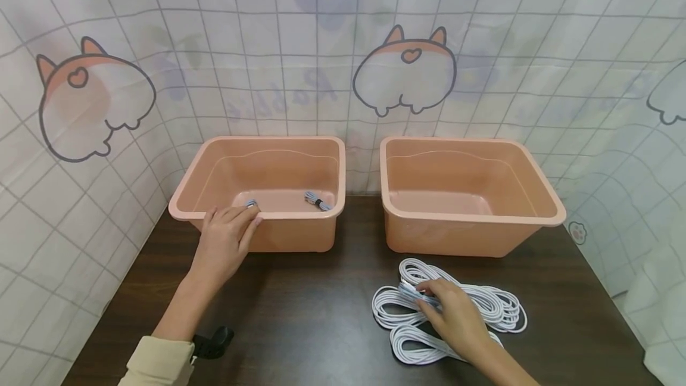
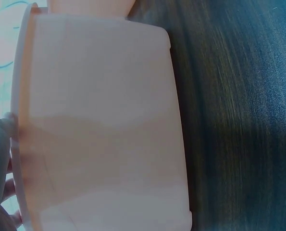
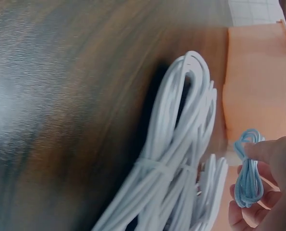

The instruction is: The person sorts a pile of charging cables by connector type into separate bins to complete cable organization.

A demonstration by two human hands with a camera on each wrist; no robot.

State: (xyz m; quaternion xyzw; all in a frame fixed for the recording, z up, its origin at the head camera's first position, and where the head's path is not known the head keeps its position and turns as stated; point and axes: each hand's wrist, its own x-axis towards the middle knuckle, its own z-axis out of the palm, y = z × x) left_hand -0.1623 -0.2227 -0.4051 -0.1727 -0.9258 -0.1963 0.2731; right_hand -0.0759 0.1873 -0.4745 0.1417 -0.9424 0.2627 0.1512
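My right hand [image 1: 455, 314] pinches a small light-blue coiled cable [image 3: 248, 180] between thumb and fingers, over the white coiled cables [image 1: 495, 305]. In the right wrist view the thumb lies across the upper part of the blue coil. My left hand [image 1: 225, 243] reaches over the front rim of the left peach basin [image 1: 289, 234], with thumb and fingers at the rim and fingertips partly hidden inside. Just beyond those fingers shows the end of a bluish cable [image 1: 250, 203]; I cannot tell whether the hand holds it. Another blue-grey cable bundle [image 1: 317, 201] with a black tie lies in that basin's right corner.
A second peach basin [image 1: 445, 237] stands to the right, its visible floor bare. Both basins sit at the back of the dark wooden table [image 1: 300, 320] against a white checked curtain [image 1: 257, 46]. A black wrist device [image 1: 214, 343] sticks out beside the left cuff.
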